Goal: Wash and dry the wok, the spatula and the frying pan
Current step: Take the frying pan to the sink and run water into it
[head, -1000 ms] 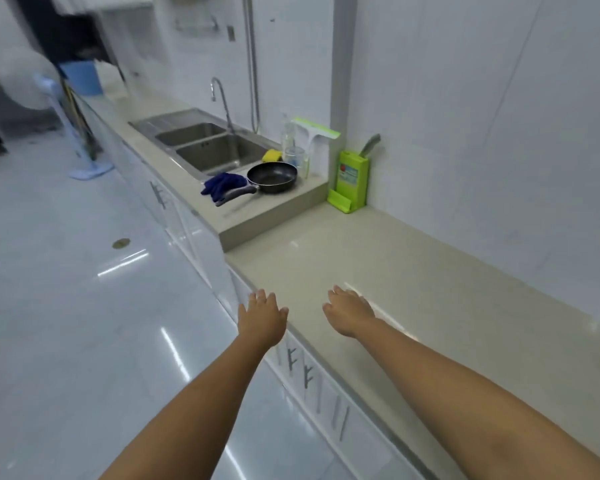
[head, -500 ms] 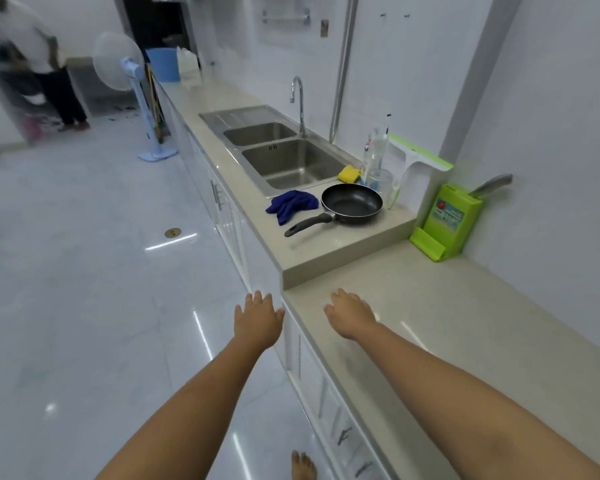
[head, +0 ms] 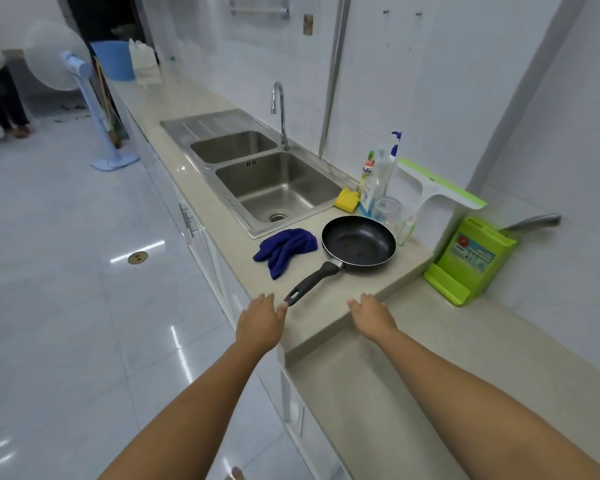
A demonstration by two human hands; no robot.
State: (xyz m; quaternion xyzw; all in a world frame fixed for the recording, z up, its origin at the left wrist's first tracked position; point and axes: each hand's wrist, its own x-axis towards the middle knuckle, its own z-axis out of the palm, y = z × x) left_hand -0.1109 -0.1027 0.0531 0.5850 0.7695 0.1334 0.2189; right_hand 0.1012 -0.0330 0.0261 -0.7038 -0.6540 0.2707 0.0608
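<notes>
Both bare forearms stretch forward from the bottom of the view. The left hand (head: 258, 325) is held out flat, palm down, fingers loosely spread and holding nothing; its fingertips sit just at the end of the frying pan's black handle (head: 311, 284), and whether they touch it cannot be told. The right hand (head: 373, 315) is also empty, fingers relaxed and slightly apart, hovering over the edge of the raised section of the beige countertop (head: 326, 318), near the handle but apart from it.

The frying pan (head: 358, 244) rests upright on that raised section, its dark bowl empty and its handle pointing back toward the person. Just to its left lies a crumpled blue cloth (head: 285, 249), close to the pan's rim. To the right, on the lower counter, a green knife block (head: 468, 259) leans at the wall with a metal handle sticking out.

Behind the pan stand a clear glass (head: 388, 211), a yellow sponge (head: 346, 200) and two dish soap bottles (head: 374, 183), with a white and green squeegee (head: 437, 188) beside them. Beyond is the steel double sink (head: 278, 188) with its tap (head: 279, 109). Far off, a blue bucket (head: 115, 60) sits on the counter's end and a standing fan (head: 80, 98) is on the floor.
</notes>
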